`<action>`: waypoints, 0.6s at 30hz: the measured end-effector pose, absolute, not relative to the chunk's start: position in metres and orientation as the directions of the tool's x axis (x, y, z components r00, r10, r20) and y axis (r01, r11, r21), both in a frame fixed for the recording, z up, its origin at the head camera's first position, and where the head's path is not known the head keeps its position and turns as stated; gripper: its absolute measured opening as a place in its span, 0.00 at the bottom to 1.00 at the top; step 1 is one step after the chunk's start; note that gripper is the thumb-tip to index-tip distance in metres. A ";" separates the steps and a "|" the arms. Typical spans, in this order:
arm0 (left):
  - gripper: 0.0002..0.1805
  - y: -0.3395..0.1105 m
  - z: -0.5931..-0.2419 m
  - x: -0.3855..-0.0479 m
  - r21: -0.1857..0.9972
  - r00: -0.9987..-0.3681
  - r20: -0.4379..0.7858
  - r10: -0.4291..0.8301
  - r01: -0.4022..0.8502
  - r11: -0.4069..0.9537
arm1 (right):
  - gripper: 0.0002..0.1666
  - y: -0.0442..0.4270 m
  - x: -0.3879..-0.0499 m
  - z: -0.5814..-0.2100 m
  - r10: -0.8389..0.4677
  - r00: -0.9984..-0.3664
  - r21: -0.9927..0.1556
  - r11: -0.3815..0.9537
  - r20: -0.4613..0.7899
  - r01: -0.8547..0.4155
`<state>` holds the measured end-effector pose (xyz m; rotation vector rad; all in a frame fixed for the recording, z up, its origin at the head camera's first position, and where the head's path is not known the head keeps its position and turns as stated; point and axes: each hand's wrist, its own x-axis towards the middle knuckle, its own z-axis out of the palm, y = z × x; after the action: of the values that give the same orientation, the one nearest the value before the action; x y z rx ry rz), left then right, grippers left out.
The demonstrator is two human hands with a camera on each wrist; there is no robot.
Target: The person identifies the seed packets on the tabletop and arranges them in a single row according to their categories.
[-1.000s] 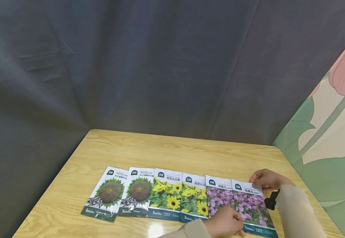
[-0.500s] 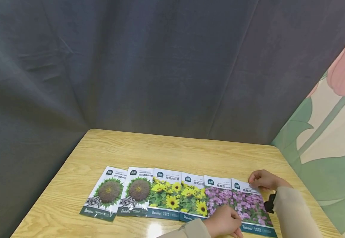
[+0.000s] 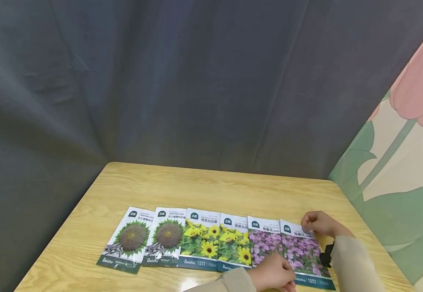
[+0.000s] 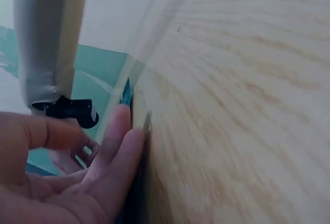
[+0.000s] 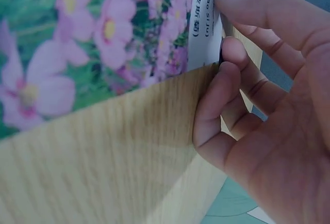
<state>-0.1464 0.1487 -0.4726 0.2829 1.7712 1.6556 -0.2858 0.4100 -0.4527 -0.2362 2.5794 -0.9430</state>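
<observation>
Several seed packets lie in one row on the wooden table. At the right end is a pink-flower seed packet (image 3: pixel 300 251), and my right hand (image 3: pixel 321 224) curls its fingers at its upper right corner. In the right wrist view the thumb and bent fingers (image 5: pixel 234 51) meet the packet's printed top edge. My left hand (image 3: pixel 274 271) rests low, over the bottom of the second pink-flower packet (image 3: pixel 264 241) and beside the end one. The left wrist view shows its fingers (image 4: pixel 126 157) fairly straight against the tabletop; the packet edge there is mostly hidden.
Two yellow-flower packets (image 3: pixel 200 241) lie in the middle and two sunflower seed packets (image 3: pixel 132 237) on the left, their edges close or overlapping. A dark curtain (image 3: pixel 204 89) hangs behind the table (image 3: pixel 204 184). A floral wall covering (image 3: pixel 397 170) borders the right side.
The view has shifted slightly, moving the whole scene a little left. Both hands stay at the right-hand packets; the left fingertips have drawn slightly nearer the table's front edge.
</observation>
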 end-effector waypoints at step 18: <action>0.10 0.010 -0.446 -0.197 0.898 -0.927 0.180 0.328 0.292 0.331 | 0.05 0.401 -0.292 -0.457 -0.182 -0.956 -0.588 0.809 -0.229 -0.013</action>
<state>-0.1973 0.0097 -0.4461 0.5902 2.5352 1.6988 -0.2919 0.4010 -0.4565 -0.1504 2.7201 -0.8810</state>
